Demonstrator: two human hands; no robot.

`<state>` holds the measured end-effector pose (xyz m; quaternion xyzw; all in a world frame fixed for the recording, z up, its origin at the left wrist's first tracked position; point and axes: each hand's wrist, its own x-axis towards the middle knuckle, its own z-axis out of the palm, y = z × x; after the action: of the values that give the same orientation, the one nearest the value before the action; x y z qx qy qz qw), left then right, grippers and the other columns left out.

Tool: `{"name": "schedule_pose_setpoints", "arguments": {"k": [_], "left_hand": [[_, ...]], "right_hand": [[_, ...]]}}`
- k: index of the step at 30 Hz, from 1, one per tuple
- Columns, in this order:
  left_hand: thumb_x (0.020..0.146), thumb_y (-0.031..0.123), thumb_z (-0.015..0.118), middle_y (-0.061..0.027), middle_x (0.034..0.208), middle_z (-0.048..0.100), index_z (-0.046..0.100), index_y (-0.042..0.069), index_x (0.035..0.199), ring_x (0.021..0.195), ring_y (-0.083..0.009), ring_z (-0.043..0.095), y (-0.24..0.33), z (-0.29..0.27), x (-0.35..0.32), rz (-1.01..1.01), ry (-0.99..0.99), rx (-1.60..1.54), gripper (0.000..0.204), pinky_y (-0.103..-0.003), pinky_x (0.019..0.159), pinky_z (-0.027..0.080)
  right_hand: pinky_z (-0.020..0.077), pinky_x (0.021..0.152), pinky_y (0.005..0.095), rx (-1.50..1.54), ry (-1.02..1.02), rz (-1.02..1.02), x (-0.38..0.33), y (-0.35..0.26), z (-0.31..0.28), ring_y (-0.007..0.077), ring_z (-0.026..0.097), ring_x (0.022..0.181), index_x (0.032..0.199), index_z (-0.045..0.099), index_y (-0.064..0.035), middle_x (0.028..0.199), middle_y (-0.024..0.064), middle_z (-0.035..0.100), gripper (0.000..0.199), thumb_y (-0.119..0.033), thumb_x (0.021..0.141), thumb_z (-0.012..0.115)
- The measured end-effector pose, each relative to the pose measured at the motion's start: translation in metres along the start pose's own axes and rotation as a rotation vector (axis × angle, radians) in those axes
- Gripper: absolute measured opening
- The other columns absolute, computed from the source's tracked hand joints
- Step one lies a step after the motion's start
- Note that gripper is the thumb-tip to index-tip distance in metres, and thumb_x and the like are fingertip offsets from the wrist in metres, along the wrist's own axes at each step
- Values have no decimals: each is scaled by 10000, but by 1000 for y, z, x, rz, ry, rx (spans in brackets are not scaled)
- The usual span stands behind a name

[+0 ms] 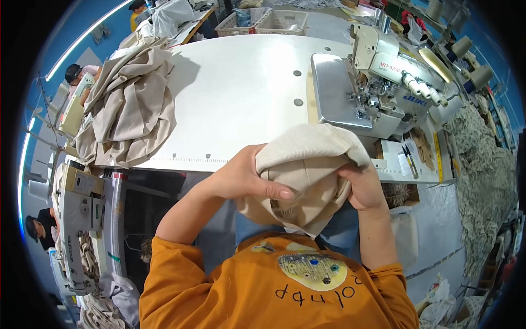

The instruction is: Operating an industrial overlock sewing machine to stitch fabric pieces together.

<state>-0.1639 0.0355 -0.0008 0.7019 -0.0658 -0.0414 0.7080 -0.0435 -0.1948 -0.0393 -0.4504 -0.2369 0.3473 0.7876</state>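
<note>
Between my two hands, over my lap at the table's front edge, is a bunched piece of beige fabric (307, 159), with a folded band across its top. My left hand (249, 178) grips its left side, the thumb lying over the front and the fingers hidden behind the cloth. On the other side my right hand (361, 183) holds the right edge, fingertips tucked into the folds. Just beyond the cloth stands a white overlock sewing machine (392, 77) with a shiny metal plate (337, 90).
A heap of beige fabric (131, 104) hangs over the left end of the white table (235, 93). Small snips (410, 162) lie right of the machine. Plastic baskets (263, 23) stand beyond the table. Another sewing machine (79, 219) is at left; people sit at the far left.
</note>
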Motion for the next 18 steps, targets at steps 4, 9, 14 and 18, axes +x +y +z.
{"name": "schedule_pose_setpoints", "arguments": {"k": [4,9,14,18], "left_hand": [[854,229,795,-100,1175,672,605,-23,1265,1084,-167,612,1,3,-1,-115,-20,4,518,-304,964,478],[942,167,687,-65,1142,684,634,-9,1239,1023,-131,632,-25,-3,-5,-179,78,-283,349,-286,926,502],[962,140,650,-52,1118,687,643,-4,1216,1027,-134,635,-26,3,-5,-211,102,-393,291,-293,932,507],[941,172,686,-53,1103,688,642,-10,1204,1022,-139,635,-27,16,-5,-306,238,-509,322,-296,940,506]], "right_hand": [[508,946,319,105,58,-43,-2,5,6,179,616,1093,1272,570,36,1199,99,652,354,4,923,621],[482,998,342,115,33,117,-6,0,9,203,596,1144,1339,524,21,1270,107,616,441,-21,914,638],[513,946,323,129,12,112,-5,-1,10,189,626,1077,1291,554,31,1217,108,638,359,-55,947,610],[525,936,330,195,119,286,-3,3,12,196,631,1076,1299,552,19,1222,116,633,346,-68,964,562]]}}
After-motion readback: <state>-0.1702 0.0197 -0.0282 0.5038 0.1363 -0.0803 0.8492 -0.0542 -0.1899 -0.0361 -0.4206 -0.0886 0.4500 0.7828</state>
